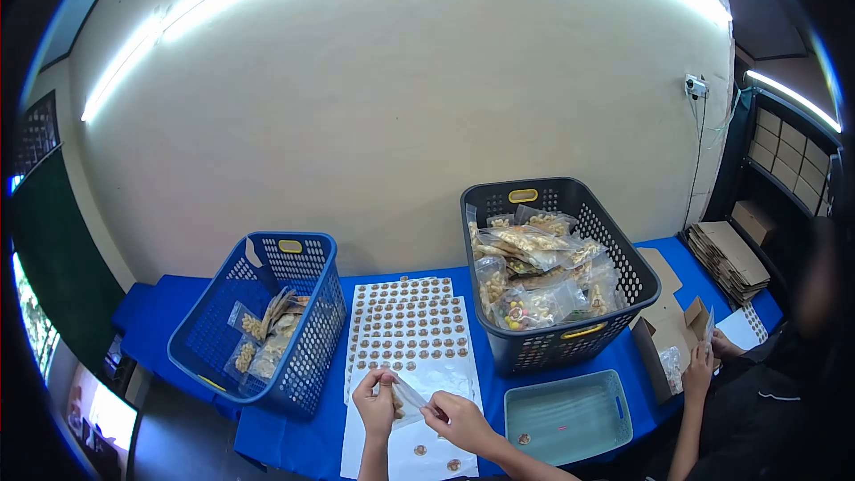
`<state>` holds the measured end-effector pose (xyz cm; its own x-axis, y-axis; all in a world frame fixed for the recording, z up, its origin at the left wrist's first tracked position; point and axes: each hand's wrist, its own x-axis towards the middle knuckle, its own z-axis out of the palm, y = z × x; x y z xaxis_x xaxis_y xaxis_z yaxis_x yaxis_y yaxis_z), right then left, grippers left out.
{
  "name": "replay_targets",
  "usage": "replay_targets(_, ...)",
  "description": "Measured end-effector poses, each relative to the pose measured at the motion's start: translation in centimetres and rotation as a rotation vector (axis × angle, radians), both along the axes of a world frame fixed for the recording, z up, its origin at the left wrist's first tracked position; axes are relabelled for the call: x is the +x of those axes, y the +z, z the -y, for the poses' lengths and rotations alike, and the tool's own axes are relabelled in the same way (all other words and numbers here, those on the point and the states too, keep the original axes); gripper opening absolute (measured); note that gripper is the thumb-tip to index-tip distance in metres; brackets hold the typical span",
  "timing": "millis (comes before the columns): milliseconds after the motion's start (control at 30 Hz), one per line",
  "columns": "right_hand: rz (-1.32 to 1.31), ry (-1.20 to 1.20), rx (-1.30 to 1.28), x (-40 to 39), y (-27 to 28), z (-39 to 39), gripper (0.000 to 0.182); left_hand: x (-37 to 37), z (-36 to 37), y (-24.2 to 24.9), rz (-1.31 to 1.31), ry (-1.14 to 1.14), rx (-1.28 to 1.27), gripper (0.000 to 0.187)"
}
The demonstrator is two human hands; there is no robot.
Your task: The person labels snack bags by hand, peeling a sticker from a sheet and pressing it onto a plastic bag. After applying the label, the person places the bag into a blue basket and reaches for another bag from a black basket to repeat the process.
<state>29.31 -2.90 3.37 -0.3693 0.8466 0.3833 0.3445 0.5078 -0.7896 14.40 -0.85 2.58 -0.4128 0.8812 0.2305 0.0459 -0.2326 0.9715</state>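
A small clear plastic bag (407,396) with pale snack pieces low in it is held up between my two hands. My left hand (376,404) pinches it from the left, fingers closed near its upper edge. From the right, my right hand (460,420) grips the bag's other side with thumb and fingers together. Beneath them lie white sheets of round brown stickers (411,321); the lower part of the top sheet is mostly bare backing, with a few stickers left near my right wrist.
A blue basket (322,330) with several snack bags stands left, a fuller black basket (525,352) right. A shallow greenish tray (614,432) sits near my right arm. At right, a co-worker's hands (699,372) hold a packet by an open carton (652,361); flattened cardboard (726,263) is stacked behind.
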Motion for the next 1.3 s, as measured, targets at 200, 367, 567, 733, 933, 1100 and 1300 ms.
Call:
replay_targets(200,-0.077,0.102,-0.241,2.7,-4.6,1.7,0.026,-5.8,-0.9,-0.1,0.282,0.192,0.178,0.023)
replay_targets(367,-0.168,-0.08,-0.488,2.2,-6.9,2.7,0.029,-3.4,-0.4,-1.2,0.392,-0.044,0.185,0.015)
replay_targets(567,-0.923,0.374,-1.194,2.4,-10.2,2.3,0.027,1.3,-0.5,-3.4,1.493,-0.838,0.081,0.014)
replay_targets(733,-1.004,0.343,-1.118,3.2,-10.2,3.2,0.02,1.5,-0.2,-4.6,1.198,-0.578,-0.223,0.043)
replay_targets(933,-0.562,0.112,-0.822,3.8,-9.4,3.2,0.021,-1.4,2.0,-4.6,0.963,-0.803,-0.186,0.06)
replay_targets(1100,-0.696,0.045,-0.907,1.6,-8.9,3.2,0.024,-2.5,2.3,-4.8,0.631,-0.481,-0.162,0.048)
replay_targets(1300,-0.595,0.02,-0.879,-1.4,-10.5,2.8,0.024,-3.6,2.5,-4.9,0.72,-0.324,-0.063,0.045)
